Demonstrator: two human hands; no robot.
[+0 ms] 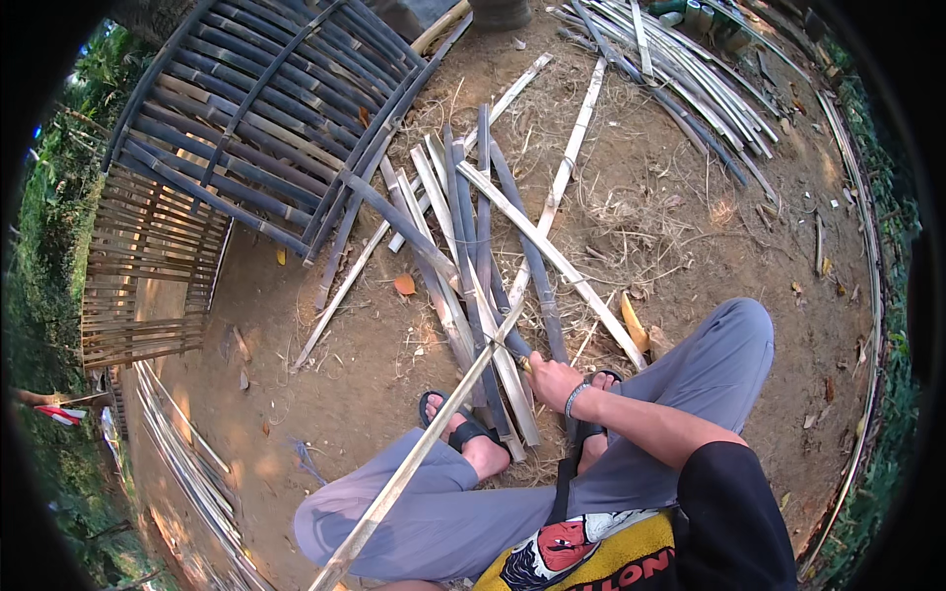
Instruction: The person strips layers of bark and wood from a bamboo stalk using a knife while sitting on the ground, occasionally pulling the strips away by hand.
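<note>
My right hand [557, 384] is closed around the handle of a knife [507, 347], its dark blade pointing up and left. The blade meets a long pale bamboo strip [424, 448] that slants from the lower left, over my left thigh, up to the middle. My left hand is out of view; only a sliver of skin shows at the bottom edge. Under and beyond the knife lies a crossed pile of split bamboo slats [463, 217], dark outside and pale inside, between my sandalled feet. Another pale slat [562, 266] lies across the pile on the right.
A dark bamboo slatted bench [256, 108] stands at the far left, with a lighter slatted panel [153, 266] beside it. Bundles of bamboo strips [690, 79] lie at the far right and strips [187, 463] at the lower left. Shavings and dry leaves litter the dirt ground [631, 217].
</note>
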